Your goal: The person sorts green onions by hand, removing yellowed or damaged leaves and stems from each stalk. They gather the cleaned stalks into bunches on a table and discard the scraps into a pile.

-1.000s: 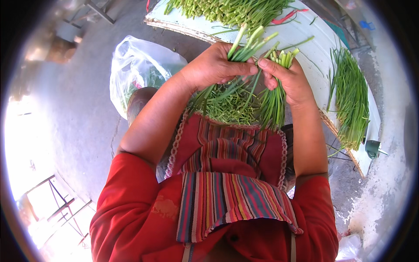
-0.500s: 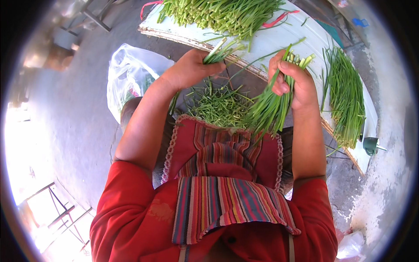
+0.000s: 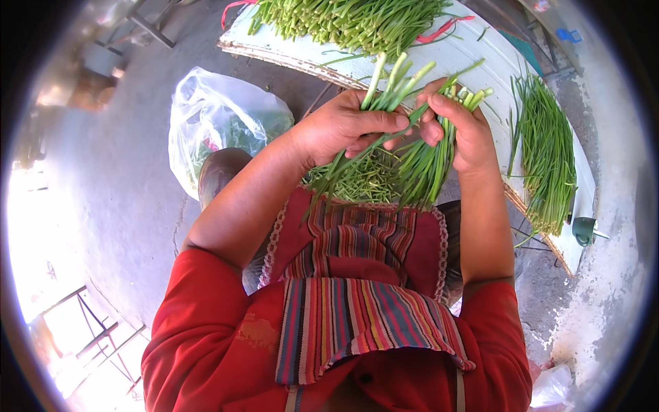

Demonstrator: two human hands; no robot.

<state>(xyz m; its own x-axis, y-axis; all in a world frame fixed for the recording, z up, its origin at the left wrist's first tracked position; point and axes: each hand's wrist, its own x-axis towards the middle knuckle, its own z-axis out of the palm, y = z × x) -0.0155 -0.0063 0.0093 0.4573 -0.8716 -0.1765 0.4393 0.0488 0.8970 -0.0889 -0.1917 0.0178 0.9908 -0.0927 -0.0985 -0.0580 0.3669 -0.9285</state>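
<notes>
My left hand (image 3: 347,127) grips a small bunch of green stalks (image 3: 388,86) whose pale cut ends point away from me. My right hand (image 3: 461,127) holds a thicker bunch of the same green stalks (image 3: 425,165), leaves hanging down toward my lap. The two hands touch at the fingertips, bunches side by side. A loose heap of green trimmings (image 3: 357,182) lies on my striped red apron (image 3: 357,240) just below the hands.
A white board (image 3: 473,51) stretches ahead, carrying a big pile of stalks (image 3: 343,20) at the far end and a sorted bundle (image 3: 546,151) at the right. A clear plastic bag (image 3: 220,123) with greens sits on the concrete floor at left.
My left hand has come back from the board with a few stalks and joined my right hand. The right hand's bunch has stayed in front of me.
</notes>
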